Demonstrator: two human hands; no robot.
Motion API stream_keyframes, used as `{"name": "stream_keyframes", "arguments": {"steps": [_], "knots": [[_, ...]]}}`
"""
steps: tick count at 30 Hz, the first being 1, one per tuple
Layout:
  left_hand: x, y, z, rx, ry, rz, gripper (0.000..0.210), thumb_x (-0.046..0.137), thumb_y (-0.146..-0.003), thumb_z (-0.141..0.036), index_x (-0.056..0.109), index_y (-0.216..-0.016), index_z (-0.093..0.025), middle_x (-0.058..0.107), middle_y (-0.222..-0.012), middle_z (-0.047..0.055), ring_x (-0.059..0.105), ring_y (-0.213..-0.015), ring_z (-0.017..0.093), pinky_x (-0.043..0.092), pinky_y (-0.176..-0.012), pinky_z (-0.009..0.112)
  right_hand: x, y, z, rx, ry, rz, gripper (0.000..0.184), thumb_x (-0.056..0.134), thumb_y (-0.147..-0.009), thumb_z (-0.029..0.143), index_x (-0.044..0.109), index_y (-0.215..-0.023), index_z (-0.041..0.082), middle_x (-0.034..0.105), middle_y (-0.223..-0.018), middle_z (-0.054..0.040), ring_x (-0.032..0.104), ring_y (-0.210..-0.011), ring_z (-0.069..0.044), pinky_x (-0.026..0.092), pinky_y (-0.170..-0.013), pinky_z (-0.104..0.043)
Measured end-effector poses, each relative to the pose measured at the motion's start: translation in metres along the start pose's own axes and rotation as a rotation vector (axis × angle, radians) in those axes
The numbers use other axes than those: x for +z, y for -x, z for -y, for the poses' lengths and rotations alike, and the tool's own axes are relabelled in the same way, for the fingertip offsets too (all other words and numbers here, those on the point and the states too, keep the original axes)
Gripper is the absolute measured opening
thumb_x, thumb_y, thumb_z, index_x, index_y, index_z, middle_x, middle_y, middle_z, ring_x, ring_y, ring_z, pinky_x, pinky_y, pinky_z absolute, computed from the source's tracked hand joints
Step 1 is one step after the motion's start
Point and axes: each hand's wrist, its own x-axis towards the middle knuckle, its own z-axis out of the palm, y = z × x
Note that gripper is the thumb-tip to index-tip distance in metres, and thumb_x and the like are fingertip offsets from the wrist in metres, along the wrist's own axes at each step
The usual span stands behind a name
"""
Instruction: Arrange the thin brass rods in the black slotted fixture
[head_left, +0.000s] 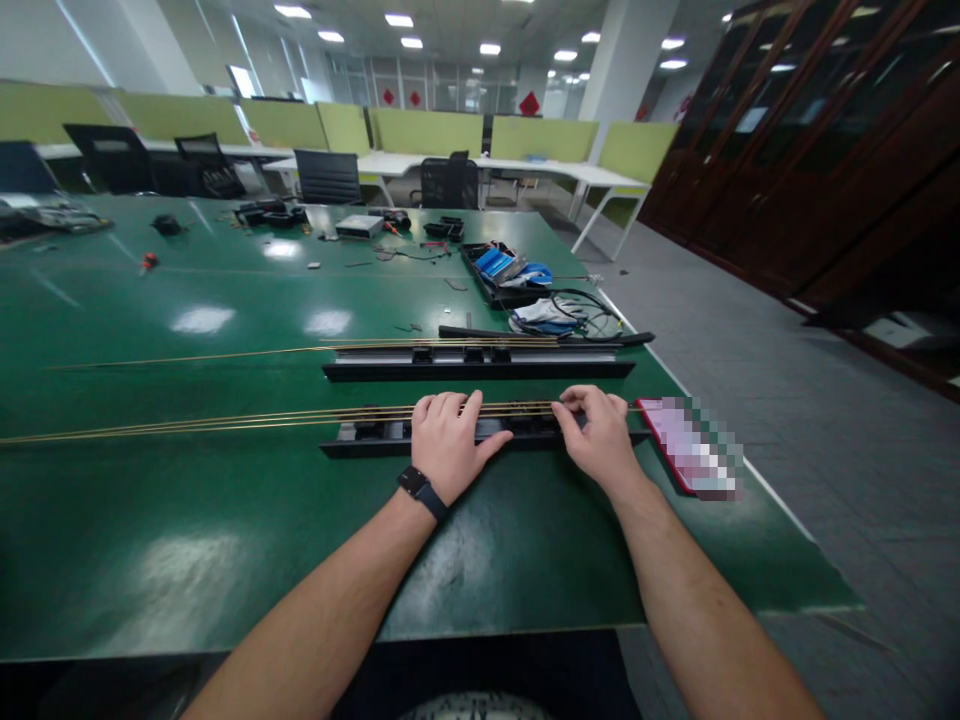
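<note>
A long black rail point(405, 449) with dark blocks in its channel lies across the green table in front of me. Thin brass-coloured rods point(225, 424) run along its top and stretch far out to the left. My left hand point(450, 440), with a dark watch on the wrist, rests over the rods and the middle of the rail, thumb spread away from the fingers. Near the rail's right end my right hand point(596, 430) has thumb and fingertips pinched at the rods. What lies beneath my palms is hidden.
Behind lies a second black rail point(480, 371) with rods along it. A red-edged phone-like object point(667, 445) sits by the right table edge. Further back are a black tray point(487, 285) with blue packets, gloves point(551, 315), a looped black cable and scattered parts.
</note>
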Motion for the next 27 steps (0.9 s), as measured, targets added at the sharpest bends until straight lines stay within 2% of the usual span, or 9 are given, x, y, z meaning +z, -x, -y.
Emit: {"name": "stream_keyframes", "arguments": {"steps": [11,20,27], "knots": [[0.0002,-0.0004,0.0,0.001,0.001,0.0,0.061,0.069,-0.089,-0.065,0.068,-0.131,-0.021,0.073,-0.118,0.014,0.062,-0.113,0.033,0.038,-0.105,0.049,-0.004,-0.0026,-0.0024,0.004,0.023,0.01,0.011,0.06,-0.097,0.036,0.059,-0.095,0.025,0.07,-0.083,-0.0018,0.064,-0.086,-0.024,0.036,-0.093,-0.046],[-0.0013,-0.0011,-0.0003,0.003,-0.004,0.003,0.062,0.068,-0.09,-0.065,0.067,-0.13,-0.018,0.073,-0.117,0.014,0.063,-0.113,0.032,0.038,-0.104,0.049,-0.0036,-0.0018,-0.0004,0.002,0.021,-0.008,0.015,0.062,-0.097,0.038,0.06,-0.101,0.025,0.071,-0.091,-0.0021,0.065,-0.086,-0.022,0.035,-0.095,-0.045],[-0.0015,-0.001,-0.0005,0.009,-0.021,-0.001,0.061,0.068,-0.089,-0.066,0.068,-0.13,-0.019,0.073,-0.117,0.013,0.063,-0.113,0.032,0.038,-0.104,0.048,-0.0013,-0.0011,-0.001,-0.005,-0.001,0.006,0.011,0.062,-0.096,0.035,0.06,-0.098,0.025,0.071,-0.086,-0.0016,0.064,-0.086,-0.022,0.035,-0.094,-0.044]]}}
